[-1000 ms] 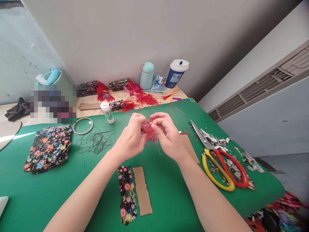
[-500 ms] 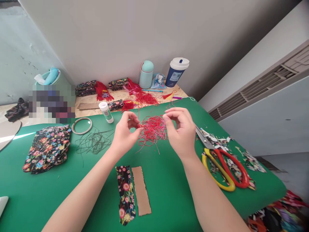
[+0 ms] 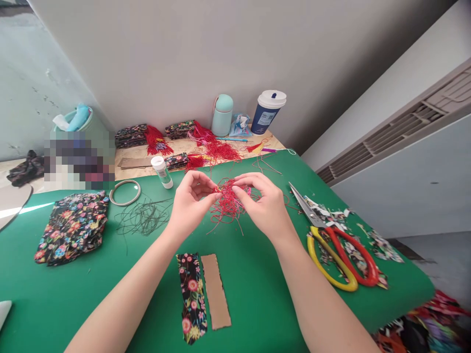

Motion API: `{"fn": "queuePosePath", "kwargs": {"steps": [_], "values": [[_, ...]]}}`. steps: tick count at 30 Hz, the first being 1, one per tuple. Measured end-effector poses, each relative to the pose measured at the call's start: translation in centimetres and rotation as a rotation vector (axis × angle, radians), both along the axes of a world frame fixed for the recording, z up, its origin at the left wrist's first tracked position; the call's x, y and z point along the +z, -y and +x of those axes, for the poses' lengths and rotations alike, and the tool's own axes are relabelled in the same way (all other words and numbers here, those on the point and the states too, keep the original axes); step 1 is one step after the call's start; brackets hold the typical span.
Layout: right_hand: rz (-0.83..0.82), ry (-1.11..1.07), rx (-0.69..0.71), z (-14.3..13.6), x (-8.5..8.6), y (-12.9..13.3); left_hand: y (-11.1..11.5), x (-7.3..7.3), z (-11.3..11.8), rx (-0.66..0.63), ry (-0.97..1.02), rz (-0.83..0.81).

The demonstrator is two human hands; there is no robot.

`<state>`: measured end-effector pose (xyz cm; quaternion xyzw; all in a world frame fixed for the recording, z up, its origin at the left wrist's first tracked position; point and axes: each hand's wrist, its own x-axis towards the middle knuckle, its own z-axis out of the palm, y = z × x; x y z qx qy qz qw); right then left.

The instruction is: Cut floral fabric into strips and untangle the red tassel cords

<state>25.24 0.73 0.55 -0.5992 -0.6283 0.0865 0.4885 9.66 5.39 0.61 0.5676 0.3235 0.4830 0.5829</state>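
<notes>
A loose tangle of red cord (image 3: pixel 230 211) lies on the green table top, with some pink strands in it. Above its left side my left hand (image 3: pixel 195 196) pinches red cord between thumb and fingertips. My right hand (image 3: pixel 259 198) is closed in a pinch over the tangle's right side, fingertips on a red strand and close to the left ones. Nearer to me lie a strip of black floral fabric (image 3: pixel 192 296) and a brown card strip (image 3: pixel 216 291), side by side.
Large scissors (image 3: pixel 333 255) with yellow and red handles rest at right among scraps (image 3: pixel 380 242). Left are folded floral fabric (image 3: pixel 73 225), dark green cord (image 3: pixel 145 215), a ring (image 3: pixel 125 192) and a glue stick (image 3: pixel 162 171). A flask (image 3: pixel 222 115) and paper cup (image 3: pixel 268 113) stand behind.
My right hand has moved left and slightly down, bringing its fingertips nearer to my left hand. The left hand stays nearly in place, still pinching the red cord.
</notes>
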Motion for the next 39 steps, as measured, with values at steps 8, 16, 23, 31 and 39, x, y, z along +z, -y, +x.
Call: {"fn": "queuePosePath", "kwargs": {"steps": [8, 16, 23, 31, 39], "values": [[0.002, 0.114, -0.123, 0.5, -1.0, -0.3, 0.1, 0.0, 0.1, 0.001, 0.017, -0.025], [0.009, 0.109, -0.192, 0.5, -1.2, -0.3, 0.2, 0.0, 0.1, 0.009, -0.015, -0.056], [-0.019, 0.12, -0.158, 0.5, -1.1, -0.3, 0.3, -0.3, 0.2, 0.017, -0.078, -0.1], [-0.007, 0.125, -0.062, 0.2, -1.0, -0.2, 0.2, -0.7, 0.2, 0.013, -0.11, -0.112], [0.07, 0.088, 0.112, -0.7, 0.5, 0.5, 0.2, -1.1, 0.3, -0.023, -0.058, -0.167]]}}
